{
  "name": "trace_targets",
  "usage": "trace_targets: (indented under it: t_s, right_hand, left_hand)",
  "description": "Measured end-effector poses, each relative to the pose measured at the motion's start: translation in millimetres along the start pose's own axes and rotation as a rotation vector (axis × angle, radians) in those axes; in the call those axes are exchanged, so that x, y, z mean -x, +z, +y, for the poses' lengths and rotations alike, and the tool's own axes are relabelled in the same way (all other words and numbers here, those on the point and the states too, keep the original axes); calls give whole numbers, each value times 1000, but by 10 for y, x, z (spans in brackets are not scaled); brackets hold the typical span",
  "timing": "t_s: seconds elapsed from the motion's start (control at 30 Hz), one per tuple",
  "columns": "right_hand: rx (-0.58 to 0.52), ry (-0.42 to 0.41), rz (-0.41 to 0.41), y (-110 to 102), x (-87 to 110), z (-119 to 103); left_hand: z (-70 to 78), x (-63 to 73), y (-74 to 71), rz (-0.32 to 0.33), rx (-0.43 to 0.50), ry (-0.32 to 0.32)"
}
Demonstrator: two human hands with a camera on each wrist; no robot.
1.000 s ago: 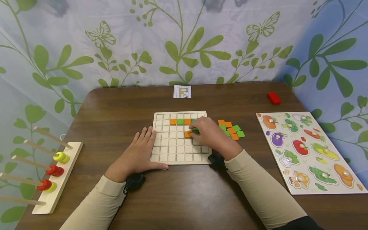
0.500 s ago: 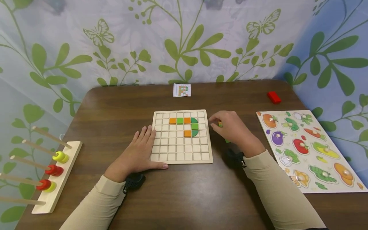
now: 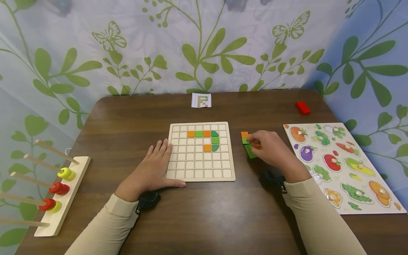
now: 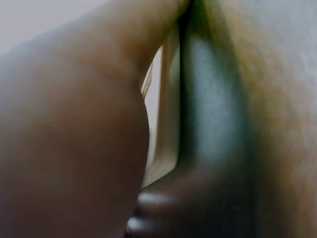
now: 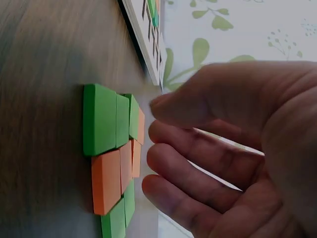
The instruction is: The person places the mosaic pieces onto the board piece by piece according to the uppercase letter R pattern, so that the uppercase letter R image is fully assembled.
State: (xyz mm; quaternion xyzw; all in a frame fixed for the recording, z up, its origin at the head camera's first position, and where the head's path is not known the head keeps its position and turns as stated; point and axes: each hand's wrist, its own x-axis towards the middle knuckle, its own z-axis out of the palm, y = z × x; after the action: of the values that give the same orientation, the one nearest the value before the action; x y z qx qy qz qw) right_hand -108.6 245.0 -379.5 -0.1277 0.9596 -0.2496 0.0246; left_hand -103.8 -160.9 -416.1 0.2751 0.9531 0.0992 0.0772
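My left hand lies flat with its fingers on the left edge of a pale wooden grid board and its thumb along the front edge. In the left wrist view the hand is blurred, beside a strip of the board's edge. On the board sit orange and green square tiles and two rounded dark green tiles. To the board's right, my right hand hovers over a loose cluster of tiles, covering part of it. The right wrist view shows bent fingers close to green tiles, holding nothing visible.
A small printed pattern card lies behind the board. At the right are a vegetable knob puzzle and a red block. A wooden peg stand with red and yellow rings stands at the left.
My right hand has left the board, where a rounded green tile now shows beside the lower orange one, and moved right to the loose tiles. My left hand has stayed put.
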Motion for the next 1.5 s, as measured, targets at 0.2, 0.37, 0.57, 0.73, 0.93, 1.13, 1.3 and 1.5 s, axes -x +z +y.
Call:
trace_targets:
  t_s: [0.2, 0.37, 0.57, 0.73, 0.93, 1.13, 1.3, 1.5]
  right_hand:
    - [38, -71, -65, -12, 42, 45]
    - [44, -77, -116, -10, 50, 42]
    - [46, -68, -125, -10, 55, 41]
    - [38, -59, -127, -6, 53, 54]
    - [45, -54, -120, 6, 36, 69]
    - [33, -50, -115, 9, 36, 80]
    - [26, -36, -126, 11, 31, 90]
    - [20, -52, -130, 18, 39, 100]
  left_hand:
    - [-1, 2, 6, 9, -1, 8]
    - [-3, 2, 5, 9, -6, 9]
    - [-5, 3, 5, 7, -8, 8]
    - [-4, 4, 3, 1, -3, 6]
    - [-10, 0, 6, 4, -9, 4]
    - [-1, -2, -3, 7, -9, 6]
    - [4, -4, -10, 5, -10, 6]
    - [13, 4, -19, 2, -6, 3]
